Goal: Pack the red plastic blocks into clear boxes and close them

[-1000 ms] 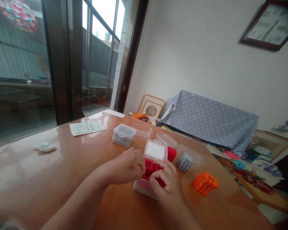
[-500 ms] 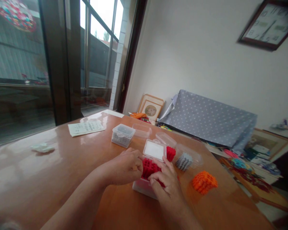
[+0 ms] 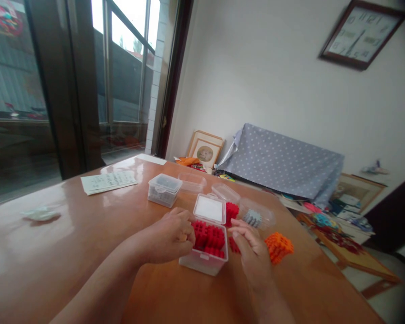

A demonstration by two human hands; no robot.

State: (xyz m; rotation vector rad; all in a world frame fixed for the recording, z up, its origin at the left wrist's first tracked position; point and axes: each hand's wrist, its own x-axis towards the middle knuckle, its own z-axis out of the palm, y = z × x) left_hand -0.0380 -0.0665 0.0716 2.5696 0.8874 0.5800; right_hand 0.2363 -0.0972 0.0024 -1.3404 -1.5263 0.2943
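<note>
A clear plastic box with its lid swung back stands in front of me, filled with red lattice-like plastic pieces. My left hand is closed at the box's left rim, its fingertips partly hidden. Just right of the box, my right hand is open, thumb and fingers slightly apart, with nothing visible in it. Beside its fingertips are some loose red pieces, partly covered by the hand. Behind them stands another red stack.
Orange pieces stand to the right, grey pieces behind. Farther back are a closed clear box with grey contents and clear containers. Written sheets and a crumpled pale item lie left on the table.
My right hand has lifted off the red pieces in the box and moved right, past its rim. My left hand stays at the left rim. The view has shifted slightly right.
</note>
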